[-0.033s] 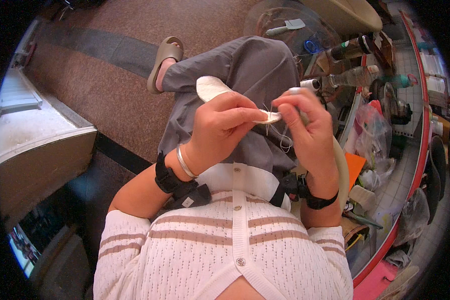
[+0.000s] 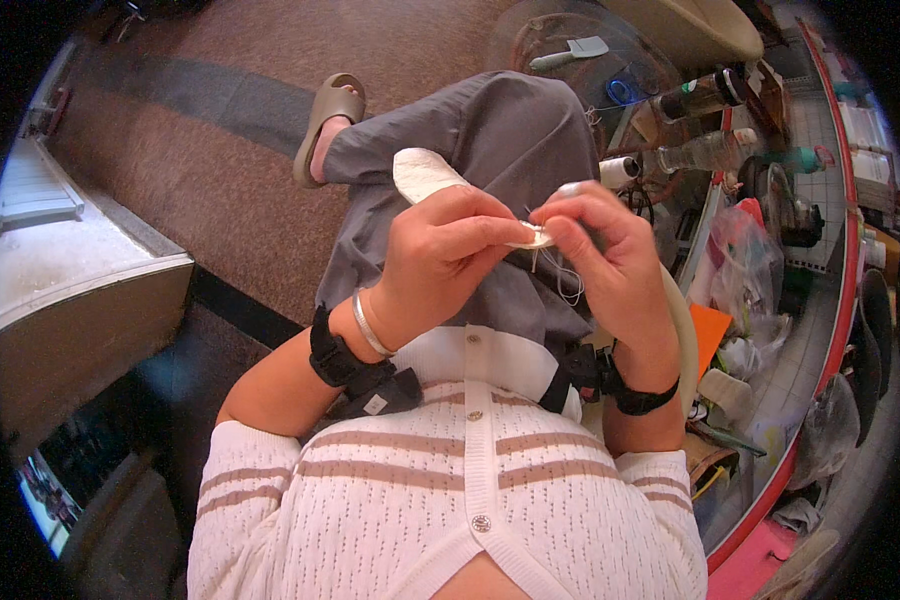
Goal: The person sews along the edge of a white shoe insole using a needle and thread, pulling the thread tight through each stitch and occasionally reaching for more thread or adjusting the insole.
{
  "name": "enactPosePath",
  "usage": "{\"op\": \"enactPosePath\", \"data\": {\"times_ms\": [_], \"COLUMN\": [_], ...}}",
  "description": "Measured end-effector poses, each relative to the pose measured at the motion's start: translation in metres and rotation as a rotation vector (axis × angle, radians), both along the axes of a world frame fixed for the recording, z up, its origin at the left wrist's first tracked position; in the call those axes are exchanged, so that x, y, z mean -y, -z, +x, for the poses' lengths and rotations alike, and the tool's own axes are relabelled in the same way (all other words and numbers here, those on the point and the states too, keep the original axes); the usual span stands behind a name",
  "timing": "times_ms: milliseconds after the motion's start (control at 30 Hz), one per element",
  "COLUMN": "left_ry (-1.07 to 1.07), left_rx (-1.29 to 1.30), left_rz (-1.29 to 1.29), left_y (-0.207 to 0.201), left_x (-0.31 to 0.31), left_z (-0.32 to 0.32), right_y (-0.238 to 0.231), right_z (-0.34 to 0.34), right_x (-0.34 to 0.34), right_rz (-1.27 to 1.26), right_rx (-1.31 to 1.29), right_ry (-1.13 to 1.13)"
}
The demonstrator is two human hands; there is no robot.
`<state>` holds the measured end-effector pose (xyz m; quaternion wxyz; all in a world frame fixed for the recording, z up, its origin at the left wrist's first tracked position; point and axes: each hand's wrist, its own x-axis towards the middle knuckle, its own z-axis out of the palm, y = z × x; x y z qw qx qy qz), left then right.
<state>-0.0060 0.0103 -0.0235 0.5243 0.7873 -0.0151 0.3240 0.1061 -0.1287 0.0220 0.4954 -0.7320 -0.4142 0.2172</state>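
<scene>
My left hand (image 2: 448,250) pinches a white fabric insole (image 2: 428,172) between thumb and fingers, over my lap. Its rounded wide end sticks out beyond my knuckles, and the middle is hidden by the hand. At the narrow end, my right hand (image 2: 615,250) closes thumb and forefinger on the edge. A wide silvery band sits on one of its fingers. Pale thread (image 2: 568,285) hangs in loose loops below the fingertips. A needle cannot be made out; the right fingertips are slightly blurred.
Grey trousers (image 2: 510,140) cover my crossed legs. To the right, a thread spool (image 2: 620,172), clear bottle (image 2: 705,152), plastic bags (image 2: 745,265) and an orange sheet (image 2: 705,340) crowd a shelf. A cleaver (image 2: 570,54) and blue scissors (image 2: 625,92) lie farther off. A white-topped cabinet (image 2: 90,260) stands left.
My right hand has moved left and its fingertips have come onto the insole's narrow end. My left hand and the insole have barely moved.
</scene>
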Motion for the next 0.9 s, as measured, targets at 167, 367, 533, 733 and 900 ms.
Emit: {"op": "enactPosePath", "data": {"times_ms": [167,367,533,733,900], "left_ry": [0.057,0.197,0.371,0.439,0.405], "left_rx": [-0.052,-0.161,-0.370,-0.508,-0.521], "left_rz": [-0.045,-0.330,-0.544,-0.830,-0.970], "left_y": [-0.002,-0.008,-0.005,-0.013,-0.014], "left_x": [0.002,-0.001,-0.002,-0.003,-0.005], "left_z": [0.001,0.007,0.005,0.002,0.002], "right_y": [0.005,0.014,0.023,0.015,0.010], "right_z": [0.005,0.001,0.007,0.052,0.099], "right_x": [0.002,-0.008,-0.006,0.017,0.086], "right_rz": [-0.033,0.283,0.298,0.824,0.882], "right_rx": [-0.250,-0.706,-0.734,-1.126,-0.999], "right_ry": [-0.087,0.151,0.050,0.287,0.127]}}
